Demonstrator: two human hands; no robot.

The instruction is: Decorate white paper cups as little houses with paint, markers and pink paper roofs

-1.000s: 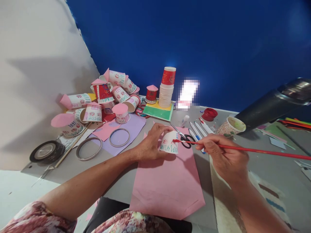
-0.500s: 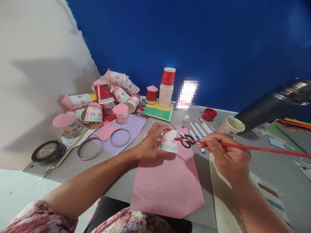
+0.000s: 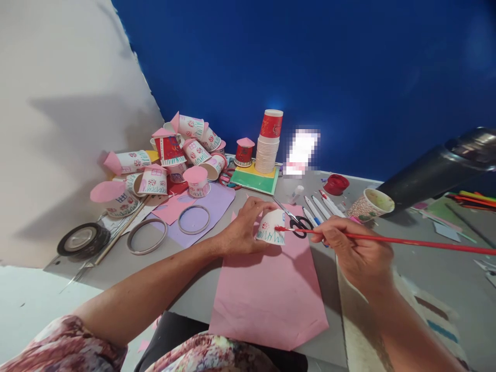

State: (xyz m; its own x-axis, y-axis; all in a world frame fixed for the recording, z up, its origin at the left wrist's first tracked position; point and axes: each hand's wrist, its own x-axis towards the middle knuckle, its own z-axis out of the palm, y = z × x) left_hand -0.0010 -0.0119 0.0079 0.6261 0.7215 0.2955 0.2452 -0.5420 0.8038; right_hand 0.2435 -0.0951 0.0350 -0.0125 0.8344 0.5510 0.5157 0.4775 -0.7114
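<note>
Upside down over a pink paper sheet (image 3: 267, 299) is a white paper cup (image 3: 272, 227), painted with red blossoms and green grass strokes. My left hand (image 3: 246, 227) grips it from the left side, thumb and fingers around it. Held near its bristle end in my right hand (image 3: 354, 253) is a long red paintbrush (image 3: 411, 242). The red-tipped bristles meet the cup's front, just above the green strokes. Behind the brush lie black-handled scissors (image 3: 299, 225), partly covered by it.
Decorated cups with pink paper tops (image 3: 155, 181) pile up at the left. A tall cup stack (image 3: 267, 150) stands behind. White markers (image 3: 321, 205), a red paint pot (image 3: 336, 183) and a patterned cup (image 3: 371, 204) sit at the right. Tape rolls (image 3: 83, 240) lie left.
The brush tip has moved slightly left and down, onto the cup's front. My right hand followed it. The left hand keeps its hold, and the whole view has shifted a little.
</note>
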